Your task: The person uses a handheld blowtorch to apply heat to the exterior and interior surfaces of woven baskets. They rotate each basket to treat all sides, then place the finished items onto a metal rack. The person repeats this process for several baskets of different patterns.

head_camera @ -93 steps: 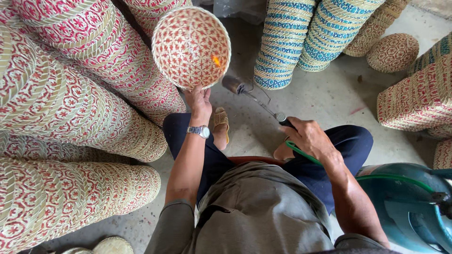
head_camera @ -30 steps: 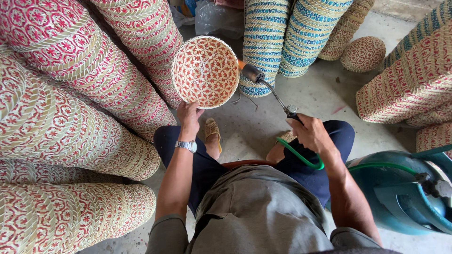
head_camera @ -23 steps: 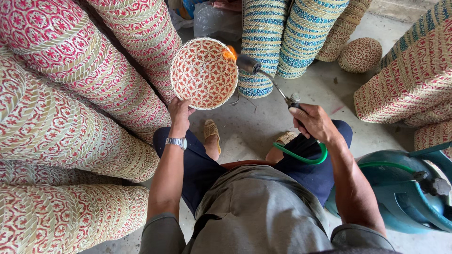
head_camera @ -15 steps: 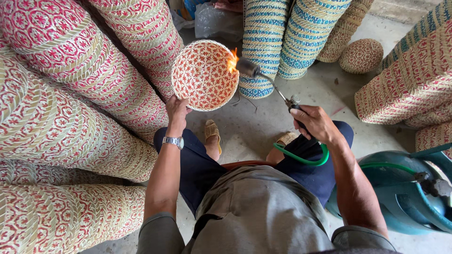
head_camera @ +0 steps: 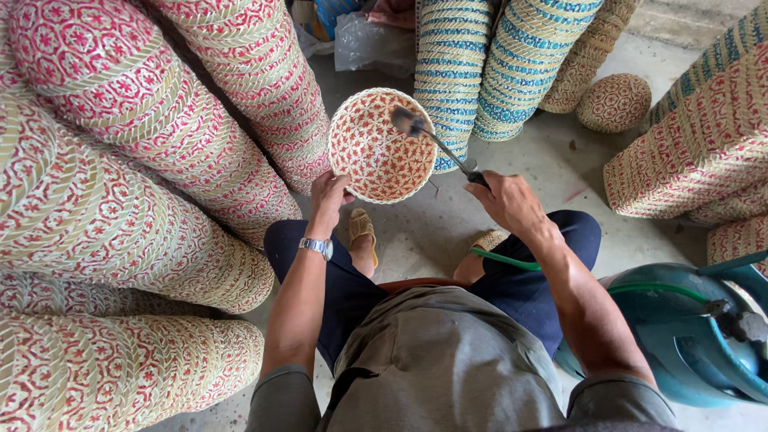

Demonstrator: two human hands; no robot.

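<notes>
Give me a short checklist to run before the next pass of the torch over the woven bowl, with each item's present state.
1. Left hand grips the woven bowl by its lower rim: ok.
2. Right hand holds the torch by its handle: ok.
3. Torch head aimed into the bowl, away from the left hand's fingers: ok.
4. Flame lit: cannot tell, none visible.
5. Green hose free of kinks: cannot tell, partly hidden.
6. Gas cylinder standing apart from the torch head: ok.

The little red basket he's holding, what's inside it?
The woven basket looks empty; the torch nozzle points into it. The left hand covers part of its lower rim.
</notes>
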